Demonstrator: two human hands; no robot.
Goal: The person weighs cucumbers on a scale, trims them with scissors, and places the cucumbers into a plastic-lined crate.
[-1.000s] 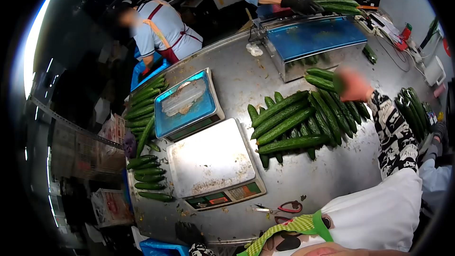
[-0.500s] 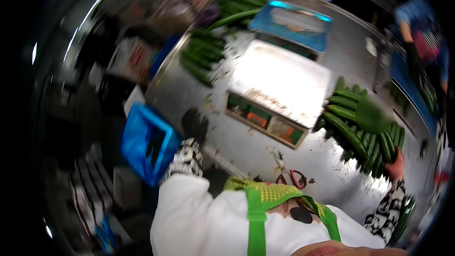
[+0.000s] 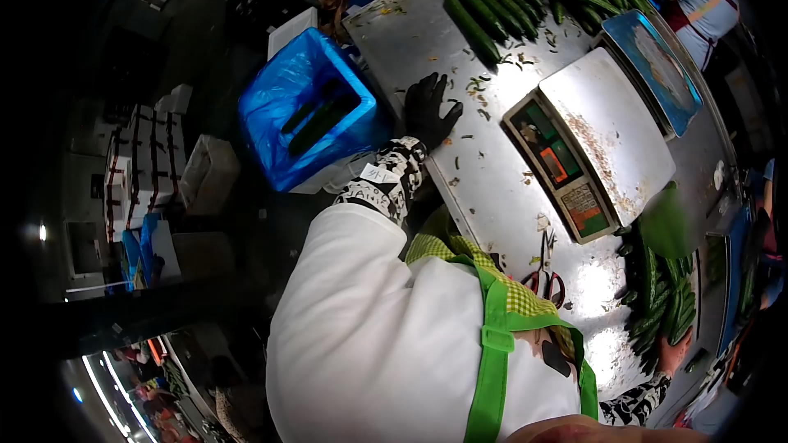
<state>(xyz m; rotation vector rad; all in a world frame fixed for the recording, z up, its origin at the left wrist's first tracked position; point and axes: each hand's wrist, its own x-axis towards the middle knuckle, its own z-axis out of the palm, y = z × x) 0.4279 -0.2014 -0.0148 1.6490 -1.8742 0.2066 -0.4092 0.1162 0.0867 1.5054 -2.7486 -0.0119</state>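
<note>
My left hand (image 3: 429,111), in a dark glove, rests on the edge of the metal table (image 3: 501,189) with its fingers spread and nothing in it. Just left of it stands a blue-lined bin (image 3: 279,107) holding a few cucumbers (image 3: 322,125). My bare right hand (image 3: 675,352) is at the lower end of a cucumber pile (image 3: 657,303) at the right; its fingers are partly hidden, so its grip is unclear. Red-handled scissors (image 3: 545,280) lie near my apron.
A white-topped scale (image 3: 607,131) stands mid-table, beside a blue-tray scale (image 3: 652,70). More cucumbers (image 3: 492,12) lie at the far edge. Stacked white boxes (image 3: 148,164) stand at the left. A person (image 3: 702,4) bends at the upper right.
The view has swung toward the left, bringing the blue-lined bin and my left arm into fuller view. My right hand has moved from the pile's upper side to its near end.
</note>
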